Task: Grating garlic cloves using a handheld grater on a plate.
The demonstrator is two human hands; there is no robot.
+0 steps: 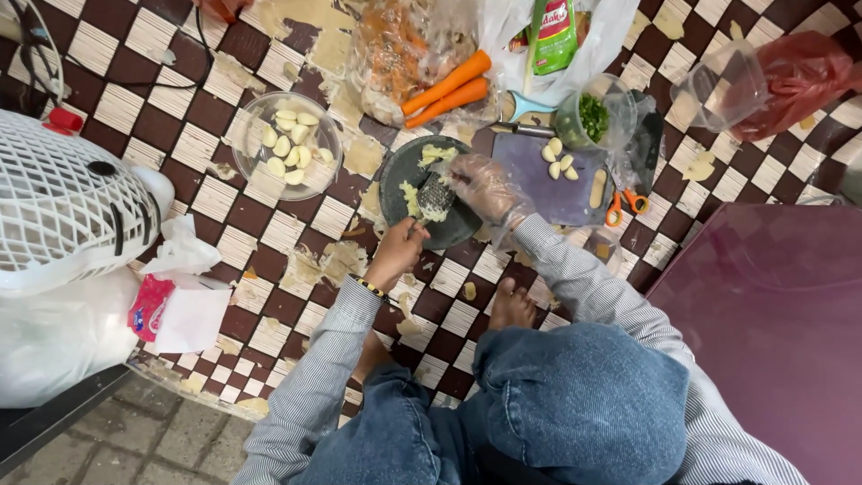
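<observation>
Checkered mat: carries all items, floor level. White fan: mat's left edge. Dark plate: mat centre, holding grated pulp. Glass bowl: peeled cloves, left of plate. Purple board: right of plate, 5 cloves on it. 2 carrots: far edge. Grater: over plate. Left hand: grip closed on grater handle. Right hand: gloved, fingers curled at grater top; contents cannot tell.
</observation>
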